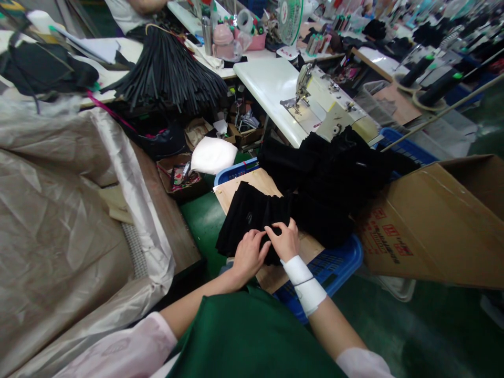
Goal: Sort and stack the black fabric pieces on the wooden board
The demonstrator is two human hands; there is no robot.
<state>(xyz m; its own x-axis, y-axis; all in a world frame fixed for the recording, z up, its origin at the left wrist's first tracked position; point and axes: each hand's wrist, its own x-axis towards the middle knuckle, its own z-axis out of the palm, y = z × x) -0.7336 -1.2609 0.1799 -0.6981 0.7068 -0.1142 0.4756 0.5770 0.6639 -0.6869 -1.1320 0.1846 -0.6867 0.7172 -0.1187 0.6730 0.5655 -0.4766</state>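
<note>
A stack of folded black fabric pieces (252, 212) lies on a wooden board (271, 181) that rests across a blue plastic basket (338, 268). My left hand (250, 253) is at the near edge of the stack, fingers bent over the cloth and thumb close to them. Beside it, my right hand (284, 242) pinches the same black fabric, its thumb and index finger almost meeting my left fingers. A white wrap (305, 283) covers my right wrist. More black fabric (326, 178) is heaped behind and to the right of the stack.
A sewing machine (331, 100) on a white table (268, 79) stands ahead. At right leans an open cardboard box (429, 226). A cloth-lined bin (149, 231) fills the left side. Black strips (169, 68) hang off the table at upper left, near another person's arm (145, 4).
</note>
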